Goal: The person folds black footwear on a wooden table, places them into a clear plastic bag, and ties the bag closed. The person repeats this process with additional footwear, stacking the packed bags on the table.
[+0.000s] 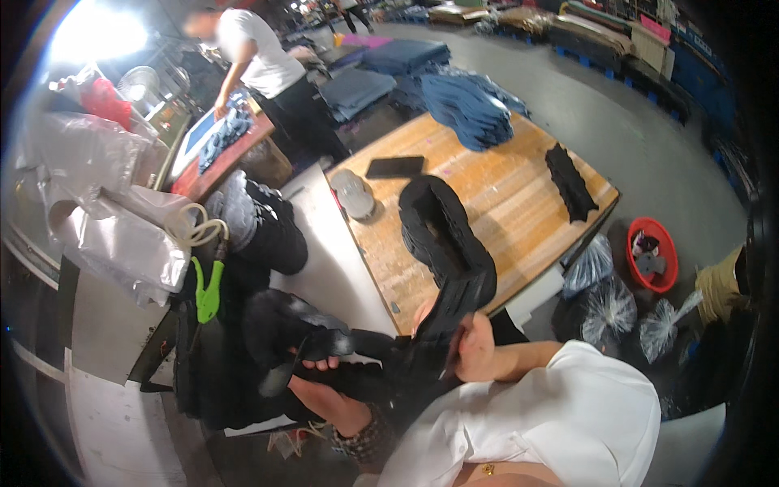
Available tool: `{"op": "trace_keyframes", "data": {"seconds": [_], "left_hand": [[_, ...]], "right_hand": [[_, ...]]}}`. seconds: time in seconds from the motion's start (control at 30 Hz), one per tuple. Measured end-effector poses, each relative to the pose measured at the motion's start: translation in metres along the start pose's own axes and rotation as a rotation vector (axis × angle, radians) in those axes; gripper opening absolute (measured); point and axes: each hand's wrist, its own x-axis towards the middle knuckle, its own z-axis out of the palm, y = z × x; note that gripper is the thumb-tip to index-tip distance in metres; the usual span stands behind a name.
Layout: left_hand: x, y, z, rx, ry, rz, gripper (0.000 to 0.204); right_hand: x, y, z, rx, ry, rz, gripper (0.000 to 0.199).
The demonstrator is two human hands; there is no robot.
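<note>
Over the near edge of the wooden table, my right hand (476,349) is closed on a dark flat piece, blurred by motion. It is beside a stack of black cut pieces (466,288) that curves round a gap on the table. My left hand (323,363), lower left, has its fingers curled round a black piece with a greyish sheen (324,341). More black material (280,325) bunches around that hand, and a black strip stretches between both hands. Where one piece ends and another begins is hard to make out.
On the wooden table (519,195) are a dark flat rectangle (395,167), clear round containers (354,197), a scalloped black piece (572,185) and stacked blue pieces (471,109). A green air gun (208,290) hangs left. A red basin (652,272) stands right; a person (264,57) works at the back left.
</note>
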Motion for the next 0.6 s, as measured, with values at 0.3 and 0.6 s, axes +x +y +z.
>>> {"op": "trace_keyframes", "data": {"seconds": [0.3, 0.6], "left_hand": [[0.019, -0.006, 0.008, -0.15, -0.233, -0.26, 0.048], [0.024, -0.033, 0.083, 0.417, -0.321, 0.019, 0.051]], "right_hand": [[0.061, -0.083, -0.074, -0.092, 0.349, -0.495, 0.067], [0.011, -0.137, -0.18, 0.08, 0.645, -0.144, 0.072]]}}
